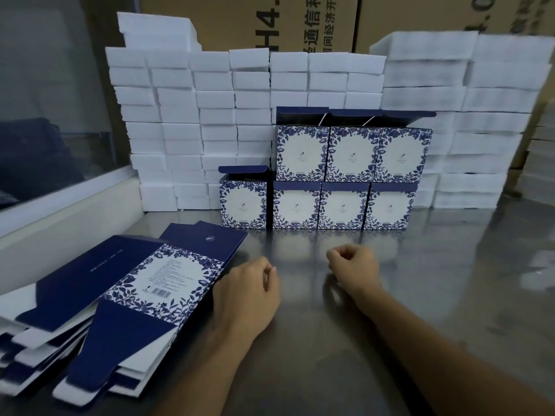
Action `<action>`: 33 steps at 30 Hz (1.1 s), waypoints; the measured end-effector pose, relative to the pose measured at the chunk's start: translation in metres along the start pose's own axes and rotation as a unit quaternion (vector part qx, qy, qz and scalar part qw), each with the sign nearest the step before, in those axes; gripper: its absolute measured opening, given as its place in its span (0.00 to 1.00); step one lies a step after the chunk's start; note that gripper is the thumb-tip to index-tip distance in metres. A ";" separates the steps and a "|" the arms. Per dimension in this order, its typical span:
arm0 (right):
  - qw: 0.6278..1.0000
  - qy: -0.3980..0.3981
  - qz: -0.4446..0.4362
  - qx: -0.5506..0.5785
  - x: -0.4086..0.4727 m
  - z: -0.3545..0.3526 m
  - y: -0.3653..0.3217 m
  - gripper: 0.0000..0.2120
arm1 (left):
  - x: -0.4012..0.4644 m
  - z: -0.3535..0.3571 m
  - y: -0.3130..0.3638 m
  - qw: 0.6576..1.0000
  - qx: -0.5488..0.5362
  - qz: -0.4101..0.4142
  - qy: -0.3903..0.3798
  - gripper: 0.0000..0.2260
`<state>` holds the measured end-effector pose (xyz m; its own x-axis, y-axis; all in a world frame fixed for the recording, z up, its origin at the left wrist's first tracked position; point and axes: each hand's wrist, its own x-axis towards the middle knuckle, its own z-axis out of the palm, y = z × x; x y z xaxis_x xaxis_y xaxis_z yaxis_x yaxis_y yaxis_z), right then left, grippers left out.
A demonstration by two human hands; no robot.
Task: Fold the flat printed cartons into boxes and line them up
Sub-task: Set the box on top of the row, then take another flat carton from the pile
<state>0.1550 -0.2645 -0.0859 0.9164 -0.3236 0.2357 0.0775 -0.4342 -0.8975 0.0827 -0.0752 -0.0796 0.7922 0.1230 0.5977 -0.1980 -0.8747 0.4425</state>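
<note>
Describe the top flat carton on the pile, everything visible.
The flat navy-and-white floral printed carton lies unfolded, skewed atop the pile of flat cartons at the steel table's left. Thin card: navy flaps at both ends, a white text panel with barcode framed by blue leaves. The left hand touches its right edge.

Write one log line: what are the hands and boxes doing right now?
left hand: on top flat carton, grip unclear | right hand: curled, holding nothing | folded boxes: four below, three stacked above | table: bare steel
</note>
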 end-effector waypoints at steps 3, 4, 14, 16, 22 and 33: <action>0.998 -0.001 -0.005 0.056 -0.017 -0.013 0.010 0.08 | 0.003 -0.012 0.002 0.996 0.080 0.026 0.027 0.09; 0.997 -0.003 -0.007 0.075 -0.021 -0.016 0.011 0.08 | 0.005 -0.017 0.001 0.991 0.128 0.014 0.029 0.08; 0.990 -0.040 -0.027 0.131 -0.036 -0.022 0.009 0.10 | 0.017 -0.049 -0.046 0.929 0.207 -0.282 -0.123 0.25; 0.990 -0.039 -0.028 0.131 -0.035 -0.022 0.010 0.10 | 0.019 -0.050 -0.049 0.927 0.215 -0.274 -0.138 0.29; 0.992 -0.045 -0.020 0.118 -0.034 -0.020 0.010 0.08 | 0.025 -0.051 -0.051 0.923 0.246 -0.243 -0.170 0.29; 0.993 -0.051 -0.033 0.098 -0.035 -0.020 0.011 0.09 | 0.017 -0.047 -0.041 0.940 0.299 -0.121 -0.108 0.24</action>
<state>0.1162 -0.2747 -0.0961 0.9408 -0.2095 0.2664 0.2044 -0.2764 -0.9391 0.0766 -0.0153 -0.0563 0.8842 0.3106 0.3490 0.3120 -0.9486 0.0536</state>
